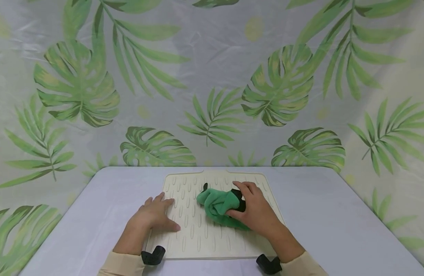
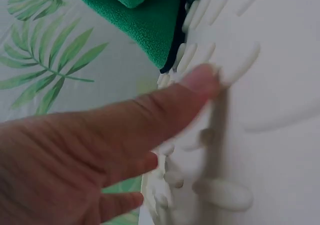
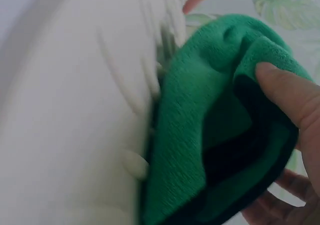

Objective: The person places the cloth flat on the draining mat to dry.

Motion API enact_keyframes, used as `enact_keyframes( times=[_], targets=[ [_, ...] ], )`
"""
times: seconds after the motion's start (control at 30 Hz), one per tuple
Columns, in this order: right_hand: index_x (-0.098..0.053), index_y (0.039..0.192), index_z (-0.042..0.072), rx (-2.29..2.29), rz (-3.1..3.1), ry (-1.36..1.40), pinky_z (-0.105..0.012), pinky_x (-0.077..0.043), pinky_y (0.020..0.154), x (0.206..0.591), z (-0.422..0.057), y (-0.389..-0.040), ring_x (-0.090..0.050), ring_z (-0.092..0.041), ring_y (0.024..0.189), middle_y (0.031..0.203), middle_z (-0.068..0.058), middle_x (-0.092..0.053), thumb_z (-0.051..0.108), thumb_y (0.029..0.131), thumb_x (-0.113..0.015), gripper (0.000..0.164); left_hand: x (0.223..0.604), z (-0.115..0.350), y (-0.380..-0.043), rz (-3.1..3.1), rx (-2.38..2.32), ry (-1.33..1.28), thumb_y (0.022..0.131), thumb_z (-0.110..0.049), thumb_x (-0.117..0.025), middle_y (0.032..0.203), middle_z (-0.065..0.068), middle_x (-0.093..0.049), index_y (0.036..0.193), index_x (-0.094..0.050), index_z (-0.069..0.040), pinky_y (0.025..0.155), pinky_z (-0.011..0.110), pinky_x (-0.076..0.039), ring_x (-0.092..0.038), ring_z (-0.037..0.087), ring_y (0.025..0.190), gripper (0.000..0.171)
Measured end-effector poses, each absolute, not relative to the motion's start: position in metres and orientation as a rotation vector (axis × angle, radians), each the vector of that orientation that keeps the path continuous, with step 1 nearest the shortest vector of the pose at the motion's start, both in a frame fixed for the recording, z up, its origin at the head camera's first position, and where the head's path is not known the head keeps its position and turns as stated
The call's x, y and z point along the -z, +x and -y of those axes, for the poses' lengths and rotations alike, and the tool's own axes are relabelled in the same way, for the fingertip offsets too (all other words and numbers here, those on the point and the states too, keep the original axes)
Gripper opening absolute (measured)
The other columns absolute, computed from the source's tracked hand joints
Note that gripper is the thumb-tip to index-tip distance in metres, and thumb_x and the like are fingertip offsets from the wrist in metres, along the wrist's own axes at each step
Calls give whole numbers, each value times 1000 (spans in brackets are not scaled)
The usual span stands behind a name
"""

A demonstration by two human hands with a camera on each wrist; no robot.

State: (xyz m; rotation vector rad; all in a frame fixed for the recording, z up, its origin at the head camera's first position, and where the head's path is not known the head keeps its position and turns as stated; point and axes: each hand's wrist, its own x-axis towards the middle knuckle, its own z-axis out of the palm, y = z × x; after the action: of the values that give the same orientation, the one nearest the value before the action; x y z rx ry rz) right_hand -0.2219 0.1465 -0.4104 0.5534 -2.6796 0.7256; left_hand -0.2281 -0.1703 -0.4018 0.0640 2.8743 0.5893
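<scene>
A crumpled green cloth (image 1: 216,205) with dark edging lies bunched on a cream ridged mat (image 1: 184,245). My right hand (image 1: 254,209) grips the cloth's right end, thumb on the near side and fingers over the far side. In the right wrist view the thumb presses a fold of the green cloth (image 3: 185,120), whose dark border curls open below it. My left hand (image 1: 153,214) rests at the mat's left edge with fingers spread and nothing held. In the left wrist view its thumb (image 2: 150,110) lies on the ridges, just short of a cloth corner (image 2: 150,35).
The mat lies on a white table (image 1: 322,214), its near edge between my forearms. A hanging sheet with a green leaf print (image 1: 212,76) stands behind the table. A small black device (image 1: 153,255) sits at my left cuff and another black device (image 1: 268,264) at the right.
</scene>
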Motion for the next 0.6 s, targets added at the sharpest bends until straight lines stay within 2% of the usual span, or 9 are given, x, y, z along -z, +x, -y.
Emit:
enact_keyframes(
  times=[0.13,0.23,0.37,0.47,0.53,0.6],
  targets=[
    [-44,153,16,-735,2684,505,-41,-57,85,404,-154,-224,-59,-25,110,130,-11,-52,41,79,-88,89,404,161,-231,-2939,-784,271,89,-40,-77,161,20,-41,148,-53,-10,121,65,-29,-27,46,154,71],
    [-50,146,14,-712,2680,474,-36,-55,77,400,-156,-224,-59,-20,100,120,-10,-54,40,79,-88,81,408,151,-233,-2929,-961,389,102,-34,-62,160,13,-45,152,-49,-14,122,59,-31,-34,38,153,56],
    [-59,115,14,-709,2701,412,-29,-47,66,396,-155,-224,-52,-13,80,97,-4,-56,38,79,-88,52,413,139,-233,-2832,-1146,482,107,-33,-52,158,6,-49,155,-46,-23,115,56,-43,-51,33,142,49],
    [-57,92,16,-733,2771,412,-26,-40,57,396,-150,-223,-46,-10,66,78,2,-53,37,83,-85,36,416,134,-232,-2740,-1240,526,109,-33,-49,152,2,-55,155,-44,-25,106,52,-51,-61,29,131,47],
    [-56,87,18,-754,2814,451,-24,-38,55,397,-147,-222,-45,-8,61,71,5,-52,34,86,-83,31,417,131,-232,-2688,-1270,549,109,-33,-47,149,2,-58,156,-42,-25,102,50,-53,-64,25,125,48],
    [-60,90,18,-748,2831,507,-24,-42,58,399,-145,-222,-50,-6,65,75,7,-58,31,88,-81,25,418,128,-231,-2654,-1272,566,110,-33,-46,143,4,-62,157,-40,-24,98,48,-55,-67,21,118,49]
  ],
)
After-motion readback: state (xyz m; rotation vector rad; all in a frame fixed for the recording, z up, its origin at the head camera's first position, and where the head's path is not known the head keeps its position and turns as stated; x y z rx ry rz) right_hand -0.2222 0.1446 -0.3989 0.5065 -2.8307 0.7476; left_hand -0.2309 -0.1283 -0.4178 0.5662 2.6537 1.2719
